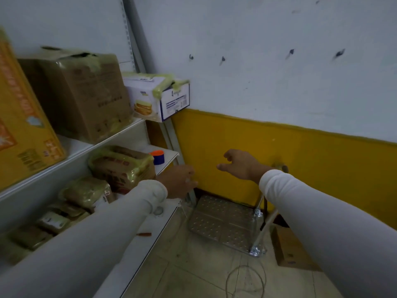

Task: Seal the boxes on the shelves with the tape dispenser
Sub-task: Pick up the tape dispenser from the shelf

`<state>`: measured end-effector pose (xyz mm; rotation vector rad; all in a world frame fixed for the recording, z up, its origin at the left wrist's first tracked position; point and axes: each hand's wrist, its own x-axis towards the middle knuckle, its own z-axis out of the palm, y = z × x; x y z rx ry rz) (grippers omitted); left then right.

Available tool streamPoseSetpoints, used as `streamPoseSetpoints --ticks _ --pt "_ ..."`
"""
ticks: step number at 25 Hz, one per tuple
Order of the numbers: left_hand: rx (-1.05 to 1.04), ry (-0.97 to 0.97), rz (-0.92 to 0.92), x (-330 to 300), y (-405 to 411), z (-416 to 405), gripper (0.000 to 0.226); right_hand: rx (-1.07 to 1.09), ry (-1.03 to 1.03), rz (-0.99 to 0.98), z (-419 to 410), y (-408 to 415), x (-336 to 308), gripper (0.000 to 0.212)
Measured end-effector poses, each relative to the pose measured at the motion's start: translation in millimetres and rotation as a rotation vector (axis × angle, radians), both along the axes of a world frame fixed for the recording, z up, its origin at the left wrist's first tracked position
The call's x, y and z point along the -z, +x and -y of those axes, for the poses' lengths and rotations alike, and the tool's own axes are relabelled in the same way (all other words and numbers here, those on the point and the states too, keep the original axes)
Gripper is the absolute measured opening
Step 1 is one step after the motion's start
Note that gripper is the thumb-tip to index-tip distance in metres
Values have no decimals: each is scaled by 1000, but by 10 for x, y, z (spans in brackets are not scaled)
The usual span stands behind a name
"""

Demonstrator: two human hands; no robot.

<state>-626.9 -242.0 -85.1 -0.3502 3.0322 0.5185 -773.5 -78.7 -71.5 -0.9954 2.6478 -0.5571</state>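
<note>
Both hands reach toward the shelf end; no tape dispenser can be made out.

The left hand (179, 181) hangs by the white metal shelf (165, 166) corner, its fingers hidden, so I cannot tell their state; the right hand (240, 165) is loosely curled, holding nothing. Yellow-taped brown cardboard boxes (81, 93) fill the shelves, a blue-and-orange roll (158, 157) beside them, likely within reach for use.

wall (268, 61): white over yellow | floor (193, 272): pale tiles | shelving (120, 134): white
</note>
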Motion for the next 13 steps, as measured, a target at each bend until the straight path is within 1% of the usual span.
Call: streamPoseSetpoints --ticks 5,8,13 --pt "-87 -19 54 296 -582 647 28 -102 38 64 780 -740 376 65" --pt "-149 88 66 684 -901 1095 29 -148 78 84 1289 -1140 696 63" --pt "-292 288 99 1301 -1334 1899 42 -245 203 140 2220 -1692 1180 57"
